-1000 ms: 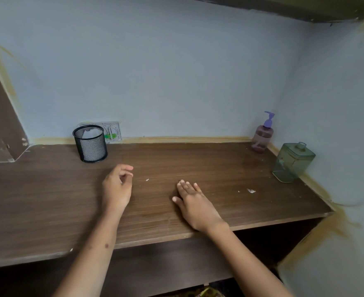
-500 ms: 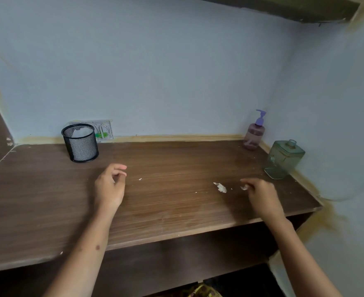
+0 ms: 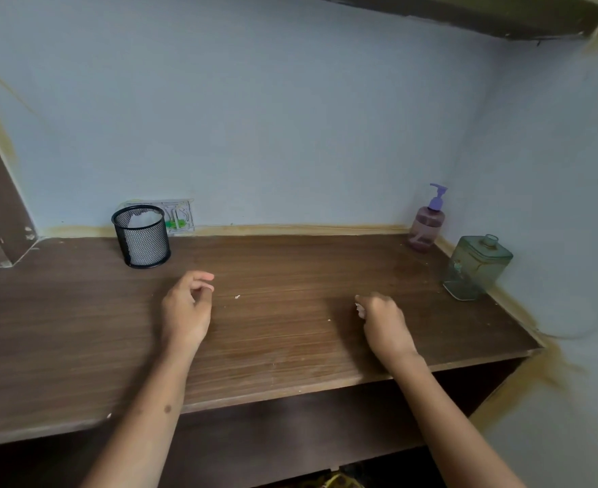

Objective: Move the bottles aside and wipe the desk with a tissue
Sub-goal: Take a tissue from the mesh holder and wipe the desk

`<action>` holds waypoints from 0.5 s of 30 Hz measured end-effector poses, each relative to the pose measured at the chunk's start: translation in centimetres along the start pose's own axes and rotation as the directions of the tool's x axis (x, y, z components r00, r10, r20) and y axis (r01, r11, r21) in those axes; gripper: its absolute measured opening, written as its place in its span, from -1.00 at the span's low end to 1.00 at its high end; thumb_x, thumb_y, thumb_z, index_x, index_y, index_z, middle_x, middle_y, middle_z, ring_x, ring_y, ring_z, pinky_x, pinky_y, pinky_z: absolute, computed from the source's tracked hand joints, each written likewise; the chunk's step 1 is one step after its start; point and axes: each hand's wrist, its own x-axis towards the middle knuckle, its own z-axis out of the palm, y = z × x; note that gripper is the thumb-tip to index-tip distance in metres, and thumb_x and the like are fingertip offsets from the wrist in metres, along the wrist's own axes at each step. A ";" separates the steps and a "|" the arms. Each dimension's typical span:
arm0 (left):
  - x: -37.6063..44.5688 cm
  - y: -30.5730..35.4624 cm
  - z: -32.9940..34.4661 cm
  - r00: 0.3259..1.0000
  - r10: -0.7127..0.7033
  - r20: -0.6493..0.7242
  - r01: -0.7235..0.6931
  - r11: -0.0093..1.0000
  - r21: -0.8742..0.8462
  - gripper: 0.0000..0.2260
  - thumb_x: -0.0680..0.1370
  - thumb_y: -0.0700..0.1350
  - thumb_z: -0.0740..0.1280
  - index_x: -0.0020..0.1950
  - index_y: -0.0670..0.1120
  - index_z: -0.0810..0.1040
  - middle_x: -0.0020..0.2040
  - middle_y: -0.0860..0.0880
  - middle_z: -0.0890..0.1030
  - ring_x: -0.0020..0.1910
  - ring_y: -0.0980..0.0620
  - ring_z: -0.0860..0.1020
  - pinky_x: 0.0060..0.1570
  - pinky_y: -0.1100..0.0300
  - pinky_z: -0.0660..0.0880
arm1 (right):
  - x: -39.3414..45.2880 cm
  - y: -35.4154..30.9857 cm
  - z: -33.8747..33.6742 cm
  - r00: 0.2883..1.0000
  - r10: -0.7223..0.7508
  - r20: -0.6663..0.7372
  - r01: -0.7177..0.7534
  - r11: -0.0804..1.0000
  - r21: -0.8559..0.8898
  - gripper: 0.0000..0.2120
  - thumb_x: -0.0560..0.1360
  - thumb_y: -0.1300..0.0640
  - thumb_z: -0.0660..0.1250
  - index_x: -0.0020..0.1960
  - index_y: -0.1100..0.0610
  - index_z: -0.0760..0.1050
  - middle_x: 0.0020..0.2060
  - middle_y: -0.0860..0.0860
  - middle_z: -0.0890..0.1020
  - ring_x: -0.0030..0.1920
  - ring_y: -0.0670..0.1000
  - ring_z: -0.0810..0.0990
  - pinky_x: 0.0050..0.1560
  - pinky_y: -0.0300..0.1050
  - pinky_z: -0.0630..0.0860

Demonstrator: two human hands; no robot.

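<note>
Fingers of right hand curl, seemingly pinching tissue scrap; left hand loosely curled.

Alcove, as I view it: pale blue walls.
Yellow-stained wall edges; dark shelf overhead; wall socket at left.

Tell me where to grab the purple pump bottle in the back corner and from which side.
Grip the purple pump bottle round its wide rounded body, below the pump head, coming from the front left. It stands upright in the back right corner, so the walls likely block the rear and right, and the square green glass bottle stands just to the front right. The thin spout would probably give a poor hold.
</note>
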 end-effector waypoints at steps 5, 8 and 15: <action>0.0 -0.1 0.1 1.000 -0.003 -0.001 0.003 1.000 -0.010 -0.74 0.46 -0.36 0.26 -0.06 0.00 0.56 -0.20 0.02 0.65 -0.31 -0.02 0.51 -0.19 0.14 0.40 | 1.2 -3.7 1.1 1.000 0.013 0.014 -0.014 0.997 0.075 -0.78 0.56 0.30 0.17 0.04 0.29 0.59 -0.05 0.21 0.63 0.01 0.22 0.60 0.01 0.05 0.54; 0.1 -0.2 0.1 1.000 -0.002 -0.007 0.002 1.000 -0.026 -0.72 0.45 -0.36 0.26 -0.07 0.02 0.55 -0.20 0.03 0.64 -0.33 -0.01 0.50 -0.21 0.13 0.40 | 2.4 -7.3 2.6 0.998 -0.059 0.034 0.056 0.993 0.103 -0.79 0.54 0.30 0.15 -0.04 0.28 0.57 -0.08 0.23 0.63 -0.01 0.26 0.59 -0.06 0.00 0.47; 0.2 -0.5 0.0 0.999 0.004 -0.041 -0.007 0.998 -0.067 -0.69 0.42 -0.39 0.27 -0.08 0.03 0.54 -0.22 0.02 0.64 -0.27 -0.07 0.56 -0.17 0.10 0.44 | 3.9 -16.4 6.2 0.894 -0.426 0.141 0.412 0.903 0.120 -0.69 0.44 0.46 0.15 0.05 0.30 0.58 -0.01 0.22 0.60 0.05 0.24 0.55 0.04 0.02 0.49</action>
